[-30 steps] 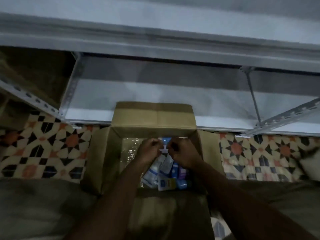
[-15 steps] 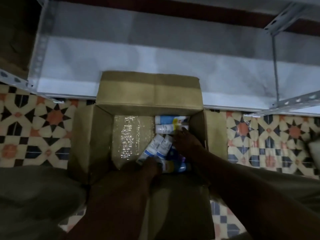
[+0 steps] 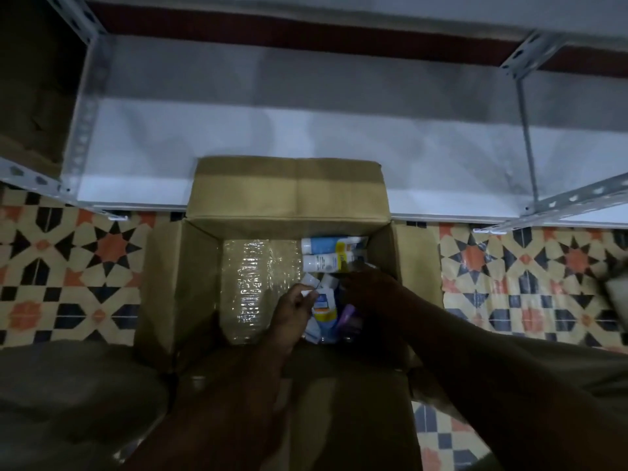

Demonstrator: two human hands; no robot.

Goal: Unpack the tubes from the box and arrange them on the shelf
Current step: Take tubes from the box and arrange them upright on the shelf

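A bare white metal shelf runs along the far side of the open cardboard box, which sits on the patterned tile floor and anchors everything here. Nothing from the box stands on that shelf, so by my reckoning the unpacking has barely begun.

Inside the box, a sheet of clear plastic wrap covers the left half. Against the far wall lie two white-and-blue tubes, side by side, caps pointing left. Nearer me, a loose jumble of tubes fills the right half, one of them purple.

My left hand reaches into the middle of the box, its grip pinched on the flat end of a white tube at the top of the jumble. My right hand is down among the tubes on the box's right side; in this dim light I cannot tell whether its grip is closed on anything.

The step in hand is picking up. Next, I judge, the pinched tube needs a firmer hold, then a lift clear over the box's far flap onto the shelf.
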